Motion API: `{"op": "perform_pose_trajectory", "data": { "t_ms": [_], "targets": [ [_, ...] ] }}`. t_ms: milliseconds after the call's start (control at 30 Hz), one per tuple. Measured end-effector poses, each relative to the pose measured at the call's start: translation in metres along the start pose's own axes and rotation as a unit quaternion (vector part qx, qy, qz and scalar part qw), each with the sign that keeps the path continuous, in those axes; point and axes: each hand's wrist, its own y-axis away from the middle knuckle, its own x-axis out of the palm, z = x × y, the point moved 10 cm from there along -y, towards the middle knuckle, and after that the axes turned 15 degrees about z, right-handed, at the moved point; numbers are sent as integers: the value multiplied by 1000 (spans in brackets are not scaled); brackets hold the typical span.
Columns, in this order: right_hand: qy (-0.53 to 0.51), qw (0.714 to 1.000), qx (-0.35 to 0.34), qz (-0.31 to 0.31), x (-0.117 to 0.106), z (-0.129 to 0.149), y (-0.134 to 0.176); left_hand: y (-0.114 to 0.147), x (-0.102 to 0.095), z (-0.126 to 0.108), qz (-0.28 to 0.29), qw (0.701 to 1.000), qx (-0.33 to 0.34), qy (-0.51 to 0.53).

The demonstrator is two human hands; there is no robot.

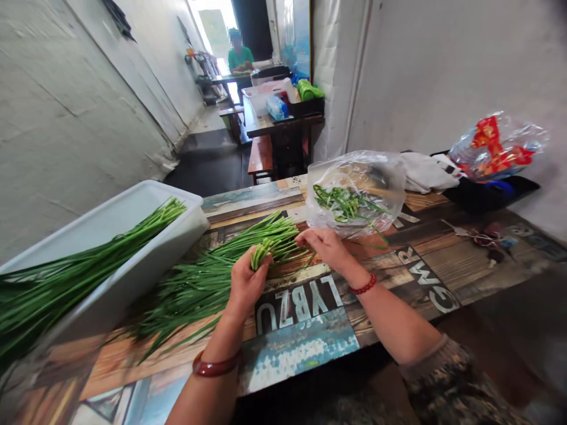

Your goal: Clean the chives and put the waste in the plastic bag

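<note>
My left hand [250, 277] is closed round a small bunch of garlic chives [262, 254], the pale cut stem ends poking up above the fist. Under and beyond it a pile of garlic chives [199, 274] lies on the table, leaves toward the left. My right hand [325, 248] has its fingertips pinched together at the stem ends of that pile, seemingly on a chive stem. Just behind the right hand sits a clear plastic bag [392, 177] with chive scraps [341, 203] in its open mouth.
A white plastic bin [150, 192] with more long chives [110, 260] stands at the left on the wooden-patterned table [305, 354]. Keys [494, 254], a white cloth [425, 171] and a red-printed plastic bag [491, 147] lie to the right. Farther back, a person [240, 58] sits at another table.
</note>
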Motion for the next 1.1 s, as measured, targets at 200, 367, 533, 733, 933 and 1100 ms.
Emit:
{"op": "perform_pose_trajectory", "data": {
  "t_ms": [200, 367, 533, 733, 933, 1100],
  "targets": [
    [227, 964, -86, 107, 55, 17, 1, 4, -15, 8, -29, 987, -22, 158],
    [344, 919, -90, 173, 74, 6, 7, 8, -36, 3, -92, 962, 0, 256],
    [367, 911, -84, 168, 76, -1, 8, 15, -80, -23, -154, 931, 48, 328],
    [361, 916, -80, 159, 78, -11, 10, 15, -137, -70, -195, 897, 105, 381],
    [343, 922, -105, 149, 76, -7, 14, 2, -166, -100, -215, 905, 111, 349],
    [322, 928, -124, 140, 74, -2, 18, 5, -217, -152, -297, 936, 152, 114]
  ]
}}
